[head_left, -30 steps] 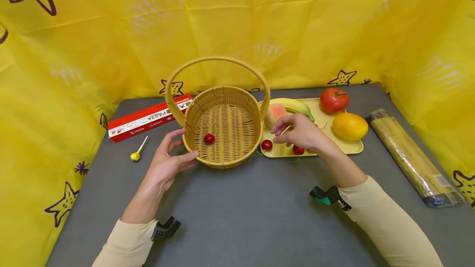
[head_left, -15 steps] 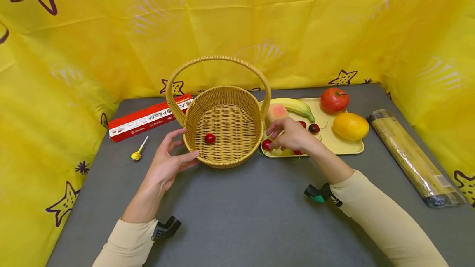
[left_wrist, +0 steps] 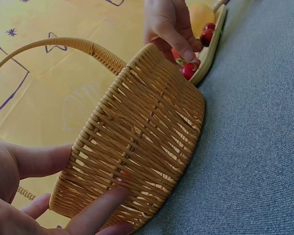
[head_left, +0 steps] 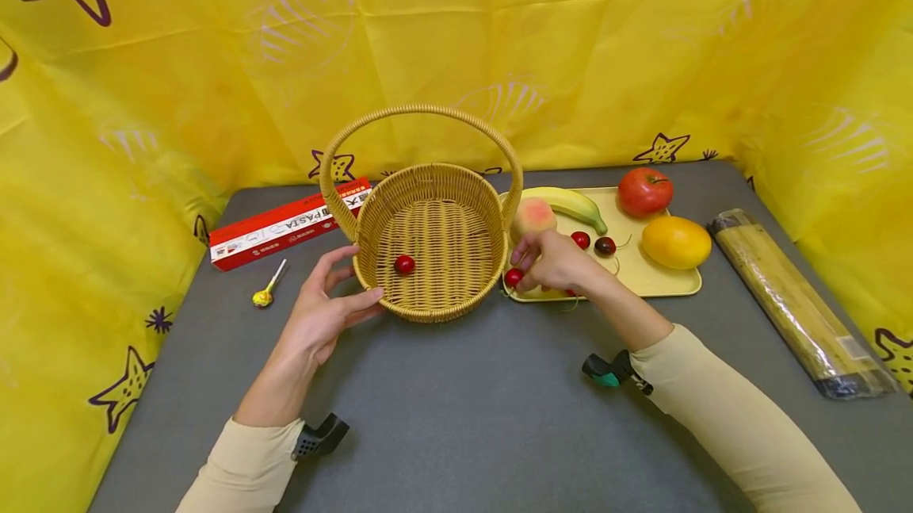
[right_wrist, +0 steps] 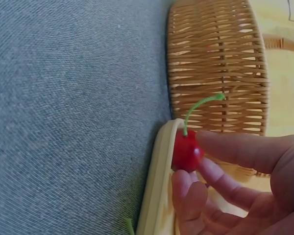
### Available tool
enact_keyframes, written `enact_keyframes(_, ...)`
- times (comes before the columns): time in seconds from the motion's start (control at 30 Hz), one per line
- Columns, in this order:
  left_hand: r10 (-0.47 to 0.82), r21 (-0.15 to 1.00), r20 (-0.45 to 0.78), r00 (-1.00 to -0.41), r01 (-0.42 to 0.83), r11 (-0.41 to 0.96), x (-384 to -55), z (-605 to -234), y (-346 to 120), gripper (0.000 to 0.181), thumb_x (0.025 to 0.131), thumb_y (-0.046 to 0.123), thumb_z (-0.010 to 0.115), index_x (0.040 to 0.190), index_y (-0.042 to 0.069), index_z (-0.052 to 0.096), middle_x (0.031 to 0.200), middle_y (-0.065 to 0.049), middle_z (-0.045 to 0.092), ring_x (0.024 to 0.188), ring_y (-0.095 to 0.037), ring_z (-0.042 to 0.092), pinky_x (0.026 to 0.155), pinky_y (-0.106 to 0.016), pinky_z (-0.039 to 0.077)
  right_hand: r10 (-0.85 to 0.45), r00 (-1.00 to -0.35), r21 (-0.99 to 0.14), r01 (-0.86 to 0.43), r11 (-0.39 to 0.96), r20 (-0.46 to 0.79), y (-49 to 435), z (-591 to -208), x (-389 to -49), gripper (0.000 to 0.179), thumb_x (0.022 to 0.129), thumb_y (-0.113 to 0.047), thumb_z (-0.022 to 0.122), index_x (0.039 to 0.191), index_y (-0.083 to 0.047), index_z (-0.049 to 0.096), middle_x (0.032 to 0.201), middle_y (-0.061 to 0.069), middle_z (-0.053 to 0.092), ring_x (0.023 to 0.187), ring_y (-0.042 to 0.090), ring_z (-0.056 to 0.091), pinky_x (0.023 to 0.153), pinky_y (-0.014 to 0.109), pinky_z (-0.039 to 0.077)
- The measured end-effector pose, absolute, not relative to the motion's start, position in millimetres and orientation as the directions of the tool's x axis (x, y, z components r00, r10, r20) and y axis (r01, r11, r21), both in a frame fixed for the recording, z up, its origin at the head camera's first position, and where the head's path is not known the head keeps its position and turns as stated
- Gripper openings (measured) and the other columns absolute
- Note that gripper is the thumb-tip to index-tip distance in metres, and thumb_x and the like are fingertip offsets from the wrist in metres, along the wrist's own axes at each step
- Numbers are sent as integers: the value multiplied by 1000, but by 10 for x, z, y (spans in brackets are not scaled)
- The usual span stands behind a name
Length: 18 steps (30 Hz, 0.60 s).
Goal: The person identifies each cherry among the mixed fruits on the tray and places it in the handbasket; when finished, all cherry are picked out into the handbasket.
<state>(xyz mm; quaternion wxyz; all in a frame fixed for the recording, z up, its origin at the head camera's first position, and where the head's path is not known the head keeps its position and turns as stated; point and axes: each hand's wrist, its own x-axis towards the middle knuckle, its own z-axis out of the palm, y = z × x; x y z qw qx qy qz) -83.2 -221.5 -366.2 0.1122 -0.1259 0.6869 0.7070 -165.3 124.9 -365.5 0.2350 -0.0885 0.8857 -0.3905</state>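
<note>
Right hand (head_left: 552, 262) pinches cherry (right_wrist: 187, 152). Likely light, firm, slick; hold by the sides, not the thin stem (right_wrist: 208, 99). Left hand (head_left: 324, 311) spread against wicker basket (head_left: 437, 314).

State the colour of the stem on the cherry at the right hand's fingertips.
The stem is green, seen best in the right wrist view.

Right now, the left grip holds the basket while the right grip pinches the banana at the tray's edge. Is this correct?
Not fully: the right wrist view shows the right grip pinching a red cherry, not the banana, at the edge of the tray. The left grip does hold the basket.
</note>
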Motion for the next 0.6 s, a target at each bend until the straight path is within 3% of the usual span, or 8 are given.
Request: enact_keyframes(0.6, -16, 942, -336, -942, -335, -28, -829, -3665, -2228, 83, 92, -5, 74, 159, 20, 33, 156, -19, 34, 111, -32, 70, 92, -45, 63, -332, -884, -746, 28, 665, -330, 1273, -3732, -1638, 35, 73, 2, 84, 105, -6, 74, 101, 12, 71, 89, 23, 62, 60, 27, 57)
